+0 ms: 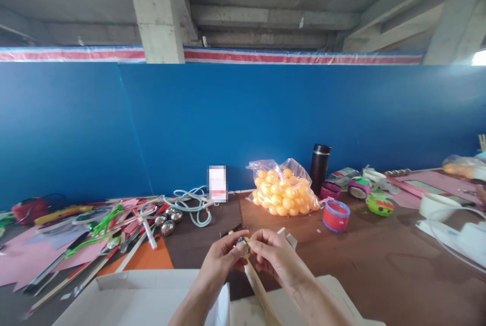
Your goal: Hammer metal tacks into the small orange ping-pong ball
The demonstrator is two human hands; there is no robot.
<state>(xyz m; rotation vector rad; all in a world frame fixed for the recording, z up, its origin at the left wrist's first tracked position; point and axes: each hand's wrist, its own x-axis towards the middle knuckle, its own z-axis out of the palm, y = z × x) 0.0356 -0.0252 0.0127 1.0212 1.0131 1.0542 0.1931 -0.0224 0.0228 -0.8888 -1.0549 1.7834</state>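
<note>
Between both hands [246, 257], pinched at the fingertips: a small round piece [243, 246] atop a wooden stick [261, 293]. Behind the grip, a bag of balls [283, 192]; right of that, a flask [319, 168] (upright). Left of the grip, scattered tools [94, 237]. Below, an open box [125, 300].

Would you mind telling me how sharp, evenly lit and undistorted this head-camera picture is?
Head view: wide-angle bending curves the blue wall top and table edges; daylight blows out at the top right corner; the left hand and right hand are slightly soft around the small round object; the bag of orange balls is sharp; a white card is pixelated.
</note>
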